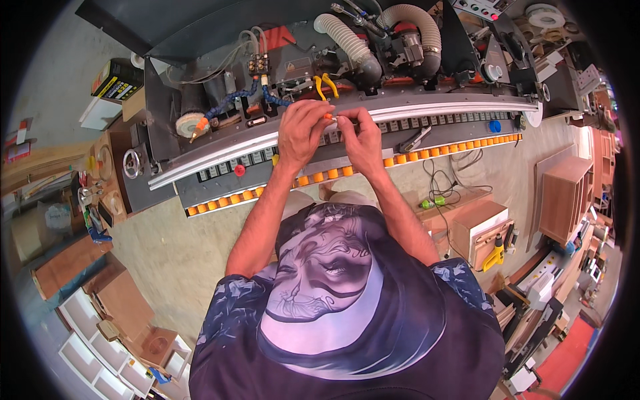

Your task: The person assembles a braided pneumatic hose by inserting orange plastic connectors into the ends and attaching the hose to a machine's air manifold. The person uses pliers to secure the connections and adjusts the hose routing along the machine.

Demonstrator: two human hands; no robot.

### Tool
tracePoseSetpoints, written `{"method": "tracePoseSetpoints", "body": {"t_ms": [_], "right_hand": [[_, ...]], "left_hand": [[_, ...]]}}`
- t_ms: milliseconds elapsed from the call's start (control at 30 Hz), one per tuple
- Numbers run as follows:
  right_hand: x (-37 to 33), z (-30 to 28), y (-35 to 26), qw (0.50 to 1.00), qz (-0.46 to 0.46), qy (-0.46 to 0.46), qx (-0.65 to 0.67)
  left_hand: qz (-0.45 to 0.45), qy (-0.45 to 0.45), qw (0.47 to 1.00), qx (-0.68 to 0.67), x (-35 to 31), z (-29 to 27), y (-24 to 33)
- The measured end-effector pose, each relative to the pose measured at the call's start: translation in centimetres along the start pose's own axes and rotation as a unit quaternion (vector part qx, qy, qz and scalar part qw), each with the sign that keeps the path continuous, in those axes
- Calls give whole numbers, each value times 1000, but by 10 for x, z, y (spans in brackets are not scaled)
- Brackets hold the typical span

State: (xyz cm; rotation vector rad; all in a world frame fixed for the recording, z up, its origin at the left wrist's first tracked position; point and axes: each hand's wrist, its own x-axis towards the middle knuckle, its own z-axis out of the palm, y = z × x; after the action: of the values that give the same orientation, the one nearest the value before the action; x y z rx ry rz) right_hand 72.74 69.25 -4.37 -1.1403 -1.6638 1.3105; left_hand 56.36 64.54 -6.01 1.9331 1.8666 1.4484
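Note:
Above the machine's long metal rail, my left hand [300, 133] is closed round the end of a blue segmented hose [275, 99]. A small orange nozzle [328, 117] shows at its fingertips. My right hand [362, 140] meets it from the other side, thumb and finger pinched at the nozzle's tip; whatever small piece they hold there is too small to make out. Just beyond my hands lie pliers with yellow handles [325, 87]. A second blue hose [230, 100] to the left ends in its own orange nozzle [202, 125].
The machine's rail [453, 109] runs across in front of me, with a row of orange rollers [427, 155] nearer. On the ledge are a utility knife [415, 139], a blue cap [495, 125] and a red knob [240, 170]. Ribbed ducts [343, 37] stand behind. Cables [443, 183] lie on the floor.

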Motion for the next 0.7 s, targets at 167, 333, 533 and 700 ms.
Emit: {"method": "tracePoseSetpoints", "body": {"t_ms": [167,333,533,700], "right_hand": [[2,-2,-7,1000,12,-15,-21],[6,-1,-13,990,-93,0,-110],[9,-1,-15,978,-157,8,-135],[7,0,-14,978,-147,9,-145]], "left_hand": [[-8,1,1000,1,-3,2,-2],[-18,2,1000,-11,-4,3,-4],[-24,6,1000,-18,-4,2,-4],[-28,6,999,-20,-4,1,-3]]}}
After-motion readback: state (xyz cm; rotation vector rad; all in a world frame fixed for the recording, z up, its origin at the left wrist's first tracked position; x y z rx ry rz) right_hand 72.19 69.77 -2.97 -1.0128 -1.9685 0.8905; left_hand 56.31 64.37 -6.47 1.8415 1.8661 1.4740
